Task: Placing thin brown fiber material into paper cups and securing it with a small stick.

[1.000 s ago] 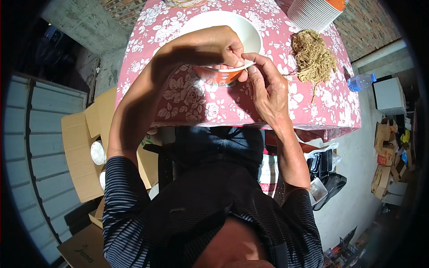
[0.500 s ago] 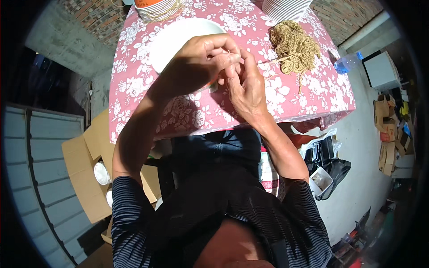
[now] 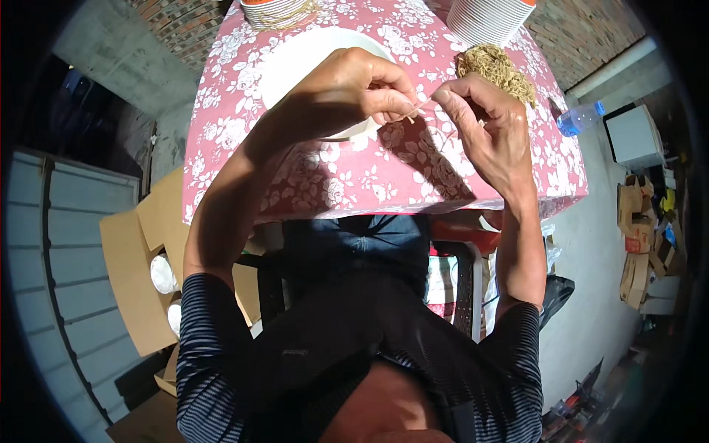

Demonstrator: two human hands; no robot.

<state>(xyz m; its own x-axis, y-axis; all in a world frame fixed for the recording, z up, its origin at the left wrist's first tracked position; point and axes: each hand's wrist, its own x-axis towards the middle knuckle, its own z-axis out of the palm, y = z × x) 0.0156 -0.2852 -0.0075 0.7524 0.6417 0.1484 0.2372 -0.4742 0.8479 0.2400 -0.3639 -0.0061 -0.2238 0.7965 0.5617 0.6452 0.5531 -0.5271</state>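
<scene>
Over the near half of the table, my left hand [image 3: 362, 83] pinches a thin pale string [image 3: 421, 108] between thumb and fingers. A short end of it pokes out below those fingertips. To its right, my right hand [image 3: 493, 125] has thumb and forefinger pressed together at the string's other side, so the strand spans the small gap between the hands. A large white round dish [image 3: 295, 63] lies partly hidden under my left hand and wrist. Behind my right hand sits a tangled heap of tan string [image 3: 496, 65], its near part covered by that hand.
A pink tablecloth with white flowers [image 3: 369, 177] covers the table. White stacked containers [image 3: 487, 23] stand at the far right; another stack [image 3: 279, 15], with tan strands around it, is at the far left. A clear blue-tinted bottle [image 3: 581, 118] is beyond the right edge. Cardboard [image 3: 133, 280] lies lower left.
My hands were close together over the table; now the right has moved right and away, with the string stretched between them. The whole view has shifted slightly.
</scene>
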